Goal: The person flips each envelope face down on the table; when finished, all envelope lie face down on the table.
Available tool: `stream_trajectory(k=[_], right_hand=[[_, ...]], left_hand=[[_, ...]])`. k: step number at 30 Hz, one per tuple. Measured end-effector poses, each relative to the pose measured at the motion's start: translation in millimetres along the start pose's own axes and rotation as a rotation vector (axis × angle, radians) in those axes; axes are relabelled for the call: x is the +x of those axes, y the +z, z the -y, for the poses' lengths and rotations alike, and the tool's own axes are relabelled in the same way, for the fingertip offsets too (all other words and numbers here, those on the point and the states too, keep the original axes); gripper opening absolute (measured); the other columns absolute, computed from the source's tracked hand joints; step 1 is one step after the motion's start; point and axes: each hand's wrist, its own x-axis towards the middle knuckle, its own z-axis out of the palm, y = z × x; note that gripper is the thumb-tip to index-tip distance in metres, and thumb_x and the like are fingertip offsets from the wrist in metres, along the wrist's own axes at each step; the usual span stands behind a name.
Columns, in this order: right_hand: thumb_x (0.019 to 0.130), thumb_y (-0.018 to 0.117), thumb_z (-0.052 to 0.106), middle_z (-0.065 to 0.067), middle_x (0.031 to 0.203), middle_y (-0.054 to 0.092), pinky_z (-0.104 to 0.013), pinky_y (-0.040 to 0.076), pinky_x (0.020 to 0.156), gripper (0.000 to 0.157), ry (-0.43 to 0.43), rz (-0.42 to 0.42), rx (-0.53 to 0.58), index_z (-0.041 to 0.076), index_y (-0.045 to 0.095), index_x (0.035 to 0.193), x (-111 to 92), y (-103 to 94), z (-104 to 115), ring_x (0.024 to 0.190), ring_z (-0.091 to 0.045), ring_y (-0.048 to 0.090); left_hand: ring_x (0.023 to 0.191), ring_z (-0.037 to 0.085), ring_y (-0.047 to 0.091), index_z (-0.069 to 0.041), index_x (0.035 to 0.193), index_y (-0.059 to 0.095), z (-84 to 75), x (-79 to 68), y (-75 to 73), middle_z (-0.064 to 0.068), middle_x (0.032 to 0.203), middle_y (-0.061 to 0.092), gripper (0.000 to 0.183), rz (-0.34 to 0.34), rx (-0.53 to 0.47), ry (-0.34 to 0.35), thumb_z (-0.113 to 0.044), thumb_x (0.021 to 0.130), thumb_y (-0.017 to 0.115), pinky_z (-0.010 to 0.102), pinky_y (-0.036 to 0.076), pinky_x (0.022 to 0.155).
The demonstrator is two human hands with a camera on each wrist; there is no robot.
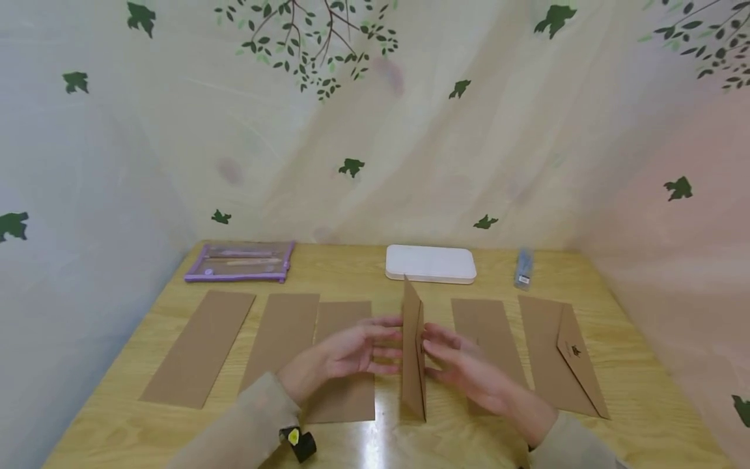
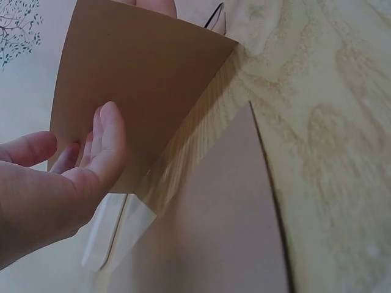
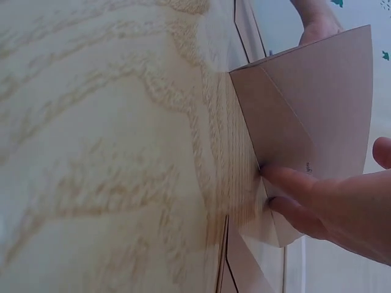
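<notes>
Between my two hands a brown envelope (image 1: pixel 413 365) stands upright on its long edge on the table. Against its plain side lie the fingers of my left hand (image 1: pixel 357 348), which are extended and only lightly bent. On the flap side, my right hand (image 1: pixel 469 371) touches the paper with its fingertips, low down near the table in the right wrist view. Neither hand curls round the envelope. The right hand partly covers a flat brown envelope (image 1: pixel 486 326), and the left hand reaches over another brown envelope (image 1: pixel 346 397).
Further left lie two brown envelopes (image 1: pixel 199 348) (image 1: pixel 287 332), plain side up. At far right an envelope (image 1: pixel 551 355) shows its printed flap. Along the back are a purple-edged pencil pouch (image 1: pixel 240 262), a white case (image 1: pixel 430 264) and a small bluish packet (image 1: pixel 524 268).
</notes>
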Motion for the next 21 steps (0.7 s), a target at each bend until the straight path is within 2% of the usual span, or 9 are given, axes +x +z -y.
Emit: stream_trajectory(k=[6, 11, 21], right_hand=[[0.104, 0.058, 0.021, -0.023, 0.166, 0.001, -0.058, 0.023, 0.118, 0.081, 0.013, 0.008, 0.033, -0.003, 0.004, 0.159, 3.3, 3.3, -0.1, 0.152, -0.042, 0.004], [0.106, 0.056, 0.024, -0.021, 0.167, -0.005, -0.064, 0.027, 0.115, 0.081, 0.023, 0.037, 0.052, -0.001, 0.002, 0.160, 4.7, 7.4, 2.7, 0.152, -0.042, -0.001], [0.106, 0.054, 0.026, -0.018, 0.168, -0.005, -0.069, 0.034, 0.108, 0.079, 0.022, 0.059, 0.049, 0.003, 0.002, 0.161, 6.4, 11.2, 9.7, 0.152, -0.044, -0.002]], left_hand=[[0.128, 0.038, 0.054, -0.003, 0.155, 0.034, -2.9, 3.4, 0.9, 0.021, 0.151, 0.044, 0.052, 0.007, 0.019, 0.000, -0.017, 0.106, 0.047, 0.051, 0.051, 0.102], [0.129, 0.038, 0.053, -0.002, 0.154, 0.034, -2.8, 4.7, -0.4, 0.022, 0.151, 0.045, 0.051, 0.008, 0.027, -0.010, -0.017, 0.107, 0.045, 0.051, 0.050, 0.102], [0.135, 0.040, 0.047, -0.002, 0.152, 0.039, -1.9, 7.5, 0.4, 0.019, 0.152, 0.044, 0.049, 0.002, 0.017, -0.006, -0.018, 0.107, 0.047, 0.054, 0.049, 0.104]])
